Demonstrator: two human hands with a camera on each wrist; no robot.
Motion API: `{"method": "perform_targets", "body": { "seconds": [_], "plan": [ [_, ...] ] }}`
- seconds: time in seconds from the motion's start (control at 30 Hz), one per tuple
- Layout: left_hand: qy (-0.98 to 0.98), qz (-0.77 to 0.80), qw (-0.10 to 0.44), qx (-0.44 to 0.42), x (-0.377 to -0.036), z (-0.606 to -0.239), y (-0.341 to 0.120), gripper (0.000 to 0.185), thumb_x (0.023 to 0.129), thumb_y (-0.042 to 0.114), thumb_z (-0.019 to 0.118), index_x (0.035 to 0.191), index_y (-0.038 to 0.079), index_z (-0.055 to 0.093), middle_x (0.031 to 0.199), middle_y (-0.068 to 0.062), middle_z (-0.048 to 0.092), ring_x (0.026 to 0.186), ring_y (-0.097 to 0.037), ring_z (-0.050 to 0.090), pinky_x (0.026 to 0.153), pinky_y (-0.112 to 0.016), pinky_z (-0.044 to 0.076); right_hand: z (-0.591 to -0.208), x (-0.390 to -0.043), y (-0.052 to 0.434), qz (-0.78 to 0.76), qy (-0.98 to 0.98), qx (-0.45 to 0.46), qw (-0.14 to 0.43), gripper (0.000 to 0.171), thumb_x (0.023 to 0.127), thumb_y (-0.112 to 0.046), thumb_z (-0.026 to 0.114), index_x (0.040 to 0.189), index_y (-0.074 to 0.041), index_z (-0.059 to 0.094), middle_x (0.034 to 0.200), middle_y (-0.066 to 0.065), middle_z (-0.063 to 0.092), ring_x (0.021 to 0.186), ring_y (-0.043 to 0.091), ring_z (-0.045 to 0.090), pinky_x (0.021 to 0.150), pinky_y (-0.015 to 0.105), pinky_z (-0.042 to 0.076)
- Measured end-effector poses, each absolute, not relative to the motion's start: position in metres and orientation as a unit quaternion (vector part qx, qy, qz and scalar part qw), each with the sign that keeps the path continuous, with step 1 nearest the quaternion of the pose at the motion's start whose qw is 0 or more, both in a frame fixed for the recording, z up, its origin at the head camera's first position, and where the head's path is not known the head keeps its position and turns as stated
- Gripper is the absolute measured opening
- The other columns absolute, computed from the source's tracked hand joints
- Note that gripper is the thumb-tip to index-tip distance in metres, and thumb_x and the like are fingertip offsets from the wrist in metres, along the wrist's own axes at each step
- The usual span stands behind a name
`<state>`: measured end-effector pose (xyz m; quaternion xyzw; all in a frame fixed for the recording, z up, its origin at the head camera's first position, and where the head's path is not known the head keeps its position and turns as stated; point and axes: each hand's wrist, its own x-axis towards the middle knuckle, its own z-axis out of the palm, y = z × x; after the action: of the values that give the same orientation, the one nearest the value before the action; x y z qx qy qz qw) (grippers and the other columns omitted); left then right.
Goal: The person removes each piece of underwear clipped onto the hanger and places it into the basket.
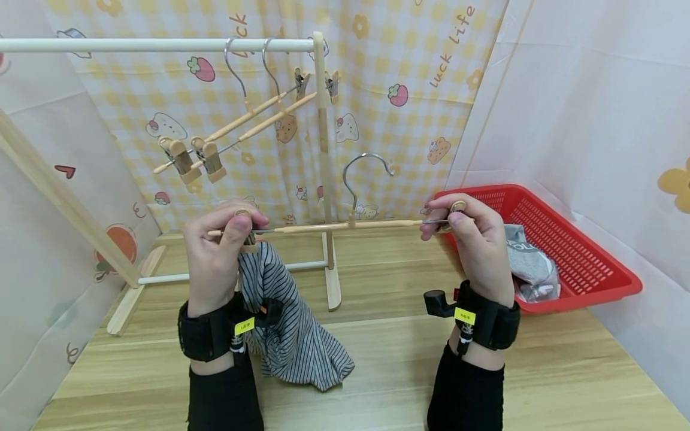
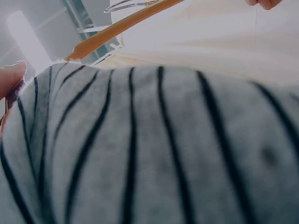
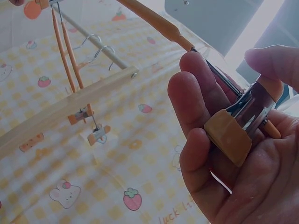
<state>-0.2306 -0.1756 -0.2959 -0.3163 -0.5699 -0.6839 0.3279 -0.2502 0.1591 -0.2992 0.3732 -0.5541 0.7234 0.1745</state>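
Note:
A clip hanger (image 1: 350, 225) with a metal hook (image 1: 369, 155) is held level above the table between both hands. My left hand (image 1: 218, 251) pinches the clip at its left end, and a grey cloth with dark stripes (image 1: 291, 329) hangs from there down to the tabletop. That cloth fills most of the left wrist view. At the other end my right hand (image 1: 477, 239) holds the right clip (image 3: 243, 121) between thumb and fingers. No cloth shows in the right clip.
Two more clip hangers (image 1: 237, 123) hang on the white rail (image 1: 162, 45) of a wooden rack (image 1: 323, 149) at the back left. A red basket (image 1: 587, 287) holding grey clothing (image 1: 530, 263) stands at the right. Patterned curtains back the wooden table (image 1: 388, 371).

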Motion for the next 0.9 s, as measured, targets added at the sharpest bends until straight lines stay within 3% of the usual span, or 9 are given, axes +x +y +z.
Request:
{"method": "perform_targets", "body": {
  "seconds": [0.53,0.9],
  "plan": [
    [-0.564,-0.692,0.322,-0.315,-0.2308,-0.2959,-0.1746,0.046,0.092,0.026,0.072,0.078,-0.017,0.065,0.081,-0.012,0.067,0.077,-0.022,0.059,0.067,-0.026,0.049,-0.3004,-0.2513,0.1586,0.722,-0.555,0.371,0.18,0.024,0.095,0.003,0.046,0.102,0.022,0.06,0.081,0.019,0.067,0.069,0.026,0.066,0.07,0.037,0.057],
    [-0.559,-0.697,0.32,-0.316,-0.2309,-0.2953,-0.1733,0.045,0.091,0.029,0.073,0.078,-0.013,0.067,0.081,-0.013,0.068,0.076,-0.023,0.061,0.066,-0.026,0.051,-0.3001,-0.2522,0.159,0.72,-0.555,0.374,0.184,0.024,0.095,0.002,0.046,0.102,0.022,0.059,0.082,0.019,0.067,0.07,0.026,0.065,0.071,0.037,0.055]
  ]
}}
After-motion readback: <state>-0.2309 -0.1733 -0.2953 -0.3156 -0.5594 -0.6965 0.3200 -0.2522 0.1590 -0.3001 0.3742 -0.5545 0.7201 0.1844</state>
